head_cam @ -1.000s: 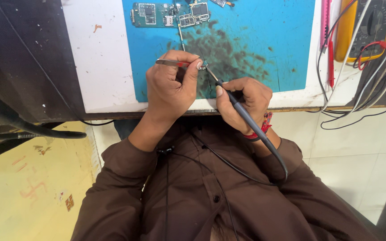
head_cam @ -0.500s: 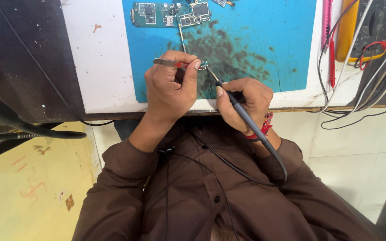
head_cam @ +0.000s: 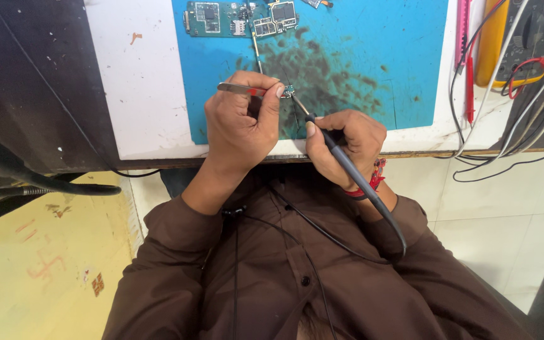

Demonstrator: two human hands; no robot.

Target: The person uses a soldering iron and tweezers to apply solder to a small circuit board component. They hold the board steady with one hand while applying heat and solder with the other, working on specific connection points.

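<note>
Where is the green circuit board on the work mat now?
In the head view, the green circuit board lies at the top left of the blue mat, above the left hand.

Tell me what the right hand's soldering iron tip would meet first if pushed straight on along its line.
Probably the small component held by the tweezers in the left hand; the right hand's soldering iron tip already looks almost on it.
</note>
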